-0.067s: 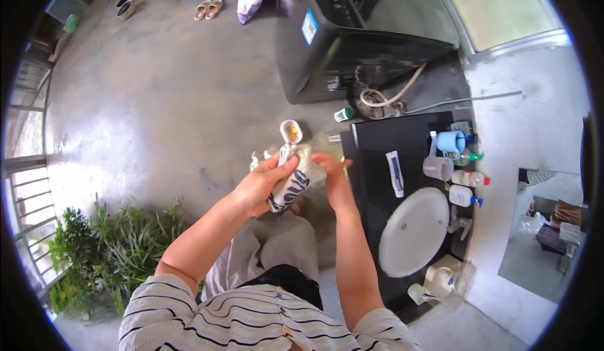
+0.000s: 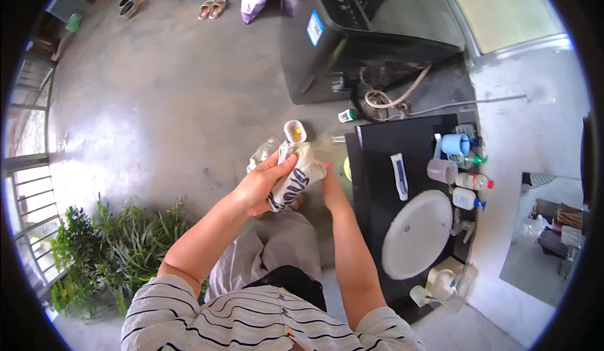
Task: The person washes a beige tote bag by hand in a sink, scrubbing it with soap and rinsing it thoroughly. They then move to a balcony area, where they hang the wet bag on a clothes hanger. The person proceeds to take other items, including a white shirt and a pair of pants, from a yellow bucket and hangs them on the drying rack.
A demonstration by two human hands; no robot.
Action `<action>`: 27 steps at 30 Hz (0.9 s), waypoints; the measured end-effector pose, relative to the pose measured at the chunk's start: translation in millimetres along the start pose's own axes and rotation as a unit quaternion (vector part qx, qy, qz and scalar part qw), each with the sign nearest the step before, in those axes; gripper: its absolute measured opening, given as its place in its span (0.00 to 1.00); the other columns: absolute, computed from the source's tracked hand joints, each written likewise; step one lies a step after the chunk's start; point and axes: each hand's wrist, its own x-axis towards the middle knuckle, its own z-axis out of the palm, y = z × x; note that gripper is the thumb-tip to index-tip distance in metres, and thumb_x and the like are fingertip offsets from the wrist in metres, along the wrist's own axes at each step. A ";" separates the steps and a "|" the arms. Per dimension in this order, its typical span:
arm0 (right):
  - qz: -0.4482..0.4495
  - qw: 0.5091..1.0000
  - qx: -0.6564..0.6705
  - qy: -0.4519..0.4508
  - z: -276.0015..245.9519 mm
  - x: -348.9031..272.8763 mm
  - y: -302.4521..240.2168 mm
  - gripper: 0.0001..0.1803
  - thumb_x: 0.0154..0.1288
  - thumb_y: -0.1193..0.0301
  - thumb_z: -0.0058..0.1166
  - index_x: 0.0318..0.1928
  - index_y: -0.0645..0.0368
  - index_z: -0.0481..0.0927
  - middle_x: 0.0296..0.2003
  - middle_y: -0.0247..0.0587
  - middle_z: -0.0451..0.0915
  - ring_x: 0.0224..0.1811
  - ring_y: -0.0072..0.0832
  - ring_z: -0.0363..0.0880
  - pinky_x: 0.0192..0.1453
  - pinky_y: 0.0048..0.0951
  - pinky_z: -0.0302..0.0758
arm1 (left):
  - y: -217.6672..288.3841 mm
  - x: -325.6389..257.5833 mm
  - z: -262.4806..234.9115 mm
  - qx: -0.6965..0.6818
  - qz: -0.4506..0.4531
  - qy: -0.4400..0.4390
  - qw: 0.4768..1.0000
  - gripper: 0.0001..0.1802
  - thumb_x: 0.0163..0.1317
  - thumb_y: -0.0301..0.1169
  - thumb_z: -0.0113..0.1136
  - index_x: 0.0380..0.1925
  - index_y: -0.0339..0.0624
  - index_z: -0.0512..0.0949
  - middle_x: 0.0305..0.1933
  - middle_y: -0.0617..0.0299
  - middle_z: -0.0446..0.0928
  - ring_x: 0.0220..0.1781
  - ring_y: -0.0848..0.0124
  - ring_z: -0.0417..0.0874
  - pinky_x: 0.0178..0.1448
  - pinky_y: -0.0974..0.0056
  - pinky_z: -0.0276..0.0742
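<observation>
White with dark lettering, the crumpled soft plastic pouch sits in the air between both hands, over the grey concrete floor and just left of the black desk. Left hand wraps its middle, fingers curled tight around it. Its long axis runs up and away from the person, open round mouth pointing that way, yellow showing inside. Right hand presses against the pouch's right side; whether those fingers pinch it I cannot tell. White oval basin lies well right, bottles beside it.
</observation>
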 end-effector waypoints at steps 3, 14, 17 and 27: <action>0.107 0.989 0.065 -0.075 38.7 40.2 61.3 0.23 0.73 0.55 0.43 0.58 0.58 0.70 0.53 0.38 0.74 0.59 0.25 0.69 0.62 0.30 0.67 | 16.8 15.1 -26.7 -0.031 0.018 0.040 0.999 0.19 0.71 0.38 0.52 0.59 0.46 0.68 0.46 0.65 0.78 0.44 0.75 0.81 0.42 0.66 0.80; 0.226 0.890 0.388 -0.074 78.1 179.6 190.3 0.26 0.74 0.55 0.38 0.63 0.59 0.67 0.58 0.41 0.74 0.59 0.32 0.74 0.64 0.35 0.71 | 24.1 133.2 -170.5 -0.089 0.160 0.165 0.969 0.18 0.72 0.40 0.49 0.56 0.42 0.71 0.49 0.60 0.79 0.47 0.70 0.81 0.50 0.62 0.79; 0.207 0.838 0.494 -0.104 54.7 191.1 205.0 0.27 0.72 0.56 0.39 0.63 0.59 0.68 0.59 0.44 0.74 0.60 0.38 0.74 0.64 0.41 0.72 | -6.5 189.7 -249.7 -0.002 0.235 0.166 0.958 0.19 0.73 0.38 0.49 0.58 0.40 0.71 0.51 0.66 0.77 0.53 0.76 0.75 0.59 0.68 0.70; -0.015 0.998 -0.028 -0.063 53.8 253.9 394.6 0.23 0.66 0.76 0.51 0.62 0.61 0.66 0.55 0.41 0.73 0.56 0.27 0.72 0.59 0.31 0.71 | -116.0 350.7 -467.0 -0.060 0.218 0.220 0.949 0.19 0.71 0.36 0.52 0.58 0.43 0.71 0.46 0.63 0.79 0.44 0.72 0.81 0.46 0.67 0.79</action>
